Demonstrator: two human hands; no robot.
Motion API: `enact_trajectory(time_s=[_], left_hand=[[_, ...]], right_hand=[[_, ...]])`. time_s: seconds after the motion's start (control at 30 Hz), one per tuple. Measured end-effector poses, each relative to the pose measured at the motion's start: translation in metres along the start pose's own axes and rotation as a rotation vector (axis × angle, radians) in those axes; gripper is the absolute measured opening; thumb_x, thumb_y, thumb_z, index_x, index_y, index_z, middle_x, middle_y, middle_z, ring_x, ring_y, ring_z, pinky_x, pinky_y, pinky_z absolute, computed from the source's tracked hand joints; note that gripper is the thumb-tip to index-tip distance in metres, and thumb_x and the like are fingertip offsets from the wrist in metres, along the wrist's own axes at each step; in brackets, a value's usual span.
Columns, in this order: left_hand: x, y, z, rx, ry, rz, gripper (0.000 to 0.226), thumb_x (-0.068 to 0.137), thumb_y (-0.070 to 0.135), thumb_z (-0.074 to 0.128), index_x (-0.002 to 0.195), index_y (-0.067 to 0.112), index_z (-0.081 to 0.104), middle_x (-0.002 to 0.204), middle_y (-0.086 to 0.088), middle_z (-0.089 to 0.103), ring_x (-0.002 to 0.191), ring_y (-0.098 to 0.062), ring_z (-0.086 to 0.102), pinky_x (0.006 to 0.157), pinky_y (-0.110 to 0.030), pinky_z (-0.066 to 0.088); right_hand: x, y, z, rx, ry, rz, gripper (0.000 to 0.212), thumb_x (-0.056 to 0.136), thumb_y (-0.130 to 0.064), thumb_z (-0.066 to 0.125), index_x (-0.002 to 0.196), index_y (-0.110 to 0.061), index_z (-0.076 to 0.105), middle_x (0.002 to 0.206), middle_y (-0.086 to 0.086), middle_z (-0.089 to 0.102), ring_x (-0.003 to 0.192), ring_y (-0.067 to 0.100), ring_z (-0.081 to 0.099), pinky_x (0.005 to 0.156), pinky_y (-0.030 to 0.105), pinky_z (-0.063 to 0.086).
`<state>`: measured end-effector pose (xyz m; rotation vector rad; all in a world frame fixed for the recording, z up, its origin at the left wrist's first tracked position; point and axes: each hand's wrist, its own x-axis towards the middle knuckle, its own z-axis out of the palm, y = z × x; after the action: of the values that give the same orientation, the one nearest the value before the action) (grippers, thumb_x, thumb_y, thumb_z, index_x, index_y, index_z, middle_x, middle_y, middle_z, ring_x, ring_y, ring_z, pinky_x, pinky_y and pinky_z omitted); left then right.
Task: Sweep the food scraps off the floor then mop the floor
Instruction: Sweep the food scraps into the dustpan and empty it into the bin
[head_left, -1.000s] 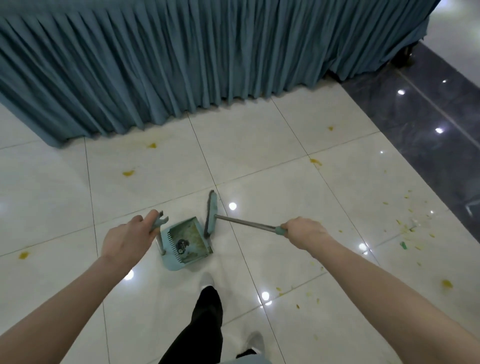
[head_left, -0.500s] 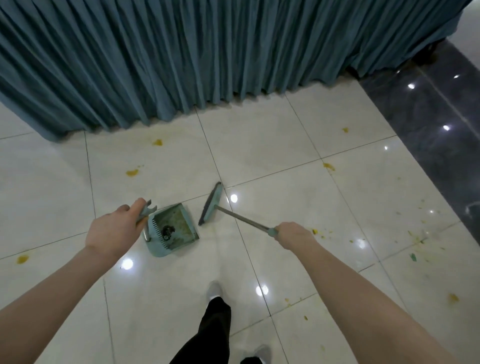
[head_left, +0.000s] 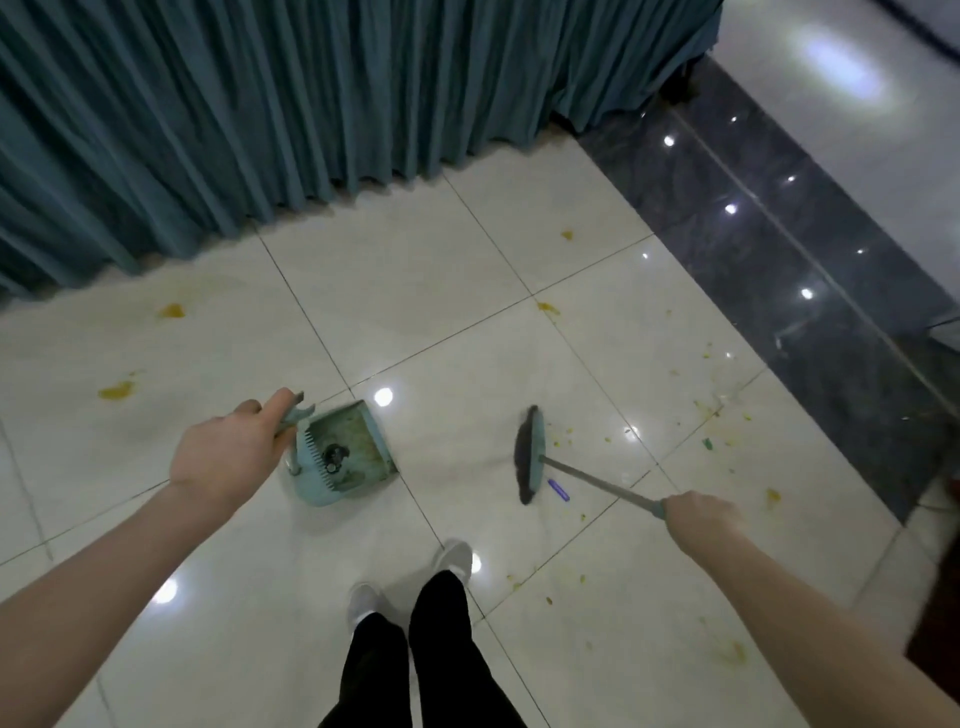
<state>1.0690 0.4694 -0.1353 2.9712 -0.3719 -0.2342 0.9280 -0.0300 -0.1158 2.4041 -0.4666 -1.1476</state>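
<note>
Sweeping looks partly done; left hand (head_left: 223, 457) has its fingers wrapped on the handle of the teal dustpan (head_left: 343, 452), which already carries dirt and a dark lump I cannot identify; right hand (head_left: 701, 519) grips the broom (head_left: 530, 457), its head well apart from the pan; food scraps (head_left: 722, 421) remain far right; no mop in view.

teal dustpan (head_left: 345, 449), yellow scraps (head_left: 117, 389), pleated teal curtain (head_left: 260, 104)
</note>
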Motion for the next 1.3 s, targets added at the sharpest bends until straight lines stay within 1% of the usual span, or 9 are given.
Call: enact_trajectory(time_s=[0.1, 0.27, 0.37, 0.5, 0.6, 0.8, 0.93, 1.1, 1.3], left_hand=[[0.009, 0.026, -0.002, 0.015, 0.007, 0.036, 0.027, 0.091, 0.042, 0.056, 0.108, 0.023, 0.045, 0.079, -0.010, 0.061, 0.059, -0.039, 0.063, 0.048, -0.033, 0.039], [0.040, 0.084, -0.011, 0.049, 0.003, 0.116, 0.027, 0.091, 0.043, 0.057, 0.106, 0.022, 0.049, 0.082, -0.006, 0.064, 0.063, -0.036, 0.065, 0.049, -0.031, 0.037], [0.071, 0.130, -0.014, 0.043, -0.029, 0.209, 0.025, 0.091, 0.043, 0.057, 0.105, 0.025, 0.047, 0.083, -0.003, 0.063, 0.065, -0.034, 0.064, 0.049, -0.030, 0.038], [0.115, 0.211, -0.012, 0.079, -0.083, 0.361, 0.024, 0.093, 0.047, 0.049, 0.108, 0.030, 0.043, 0.089, 0.000, 0.063, 0.073, -0.031, 0.065, 0.054, -0.032, 0.044], [0.145, 0.276, -0.008, 0.132, -0.114, 0.503, 0.024, 0.094, 0.047, 0.045, 0.110, 0.029, 0.043, 0.091, 0.001, 0.061, 0.076, -0.029, 0.065, 0.055, -0.030, 0.041], [0.198, 0.393, 0.009, 0.147, -0.177, 0.769, 0.024, 0.093, 0.043, 0.049, 0.110, 0.027, 0.042, 0.089, -0.004, 0.062, 0.072, -0.033, 0.063, 0.060, -0.035, 0.049], [0.218, 0.463, 0.023, 0.166, -0.203, 0.974, 0.023, 0.093, 0.041, 0.048, 0.110, 0.026, 0.042, 0.089, -0.006, 0.064, 0.069, -0.032, 0.061, 0.055, -0.034, 0.048], [0.233, 0.541, 0.041, 0.221, -0.228, 1.222, 0.025, 0.094, 0.041, 0.049, 0.110, 0.023, 0.045, 0.090, -0.006, 0.066, 0.072, -0.033, 0.064, 0.052, -0.031, 0.041], [0.268, 0.601, 0.050, 0.204, -0.298, 1.432, 0.026, 0.093, 0.044, 0.050, 0.107, 0.023, 0.044, 0.087, -0.007, 0.066, 0.072, -0.036, 0.065, 0.054, -0.032, 0.045]], right_hand=[[0.009, 0.014, 0.001, 0.027, -0.030, 0.077, 0.038, 0.097, -0.011, 0.041, 0.128, -0.023, 0.058, 0.113, -0.002, 0.065, 0.104, 0.018, 0.065, 0.082, 0.030, 0.054], [0.026, 0.078, 0.021, 0.239, -0.034, 0.166, 0.033, 0.096, -0.014, 0.043, 0.120, -0.025, 0.063, 0.084, -0.007, 0.058, 0.084, 0.016, 0.066, 0.069, 0.027, 0.053], [0.016, 0.121, 0.047, 0.330, -0.055, 0.225, 0.024, 0.099, -0.020, 0.042, 0.110, -0.026, 0.062, 0.082, -0.008, 0.059, 0.070, 0.011, 0.061, 0.057, 0.023, 0.046], [-0.011, 0.163, 0.098, 0.505, -0.101, 0.294, 0.019, 0.101, -0.037, 0.039, 0.095, -0.028, 0.056, 0.078, -0.009, 0.055, 0.081, 0.015, 0.064, 0.059, 0.026, 0.043], [-0.041, 0.175, 0.141, 0.626, -0.158, 0.371, 0.018, 0.099, -0.037, 0.042, 0.098, -0.028, 0.057, 0.097, -0.005, 0.065, 0.086, 0.017, 0.062, 0.069, 0.027, 0.045], [-0.110, 0.163, 0.198, 0.747, -0.252, 0.568, 0.026, 0.099, -0.030, 0.044, 0.111, -0.019, 0.064, 0.105, 0.000, 0.069, 0.097, 0.020, 0.068, 0.067, 0.028, 0.043], [-0.146, 0.143, 0.213, 0.770, -0.411, 0.674, 0.025, 0.098, -0.017, 0.046, 0.116, -0.017, 0.064, 0.077, -0.007, 0.053, 0.102, 0.018, 0.067, 0.071, 0.026, 0.043], [-0.173, 0.106, 0.208, 0.849, -0.557, 0.836, 0.037, 0.098, -0.010, 0.044, 0.133, -0.018, 0.053, 0.124, 0.001, 0.061, 0.114, 0.018, 0.061, 0.087, 0.026, 0.050], [-0.154, 0.053, 0.168, 1.025, -0.773, 0.998, 0.031, 0.094, -0.013, 0.046, 0.117, -0.023, 0.065, 0.102, -0.005, 0.065, 0.099, 0.015, 0.067, 0.069, 0.025, 0.046]])
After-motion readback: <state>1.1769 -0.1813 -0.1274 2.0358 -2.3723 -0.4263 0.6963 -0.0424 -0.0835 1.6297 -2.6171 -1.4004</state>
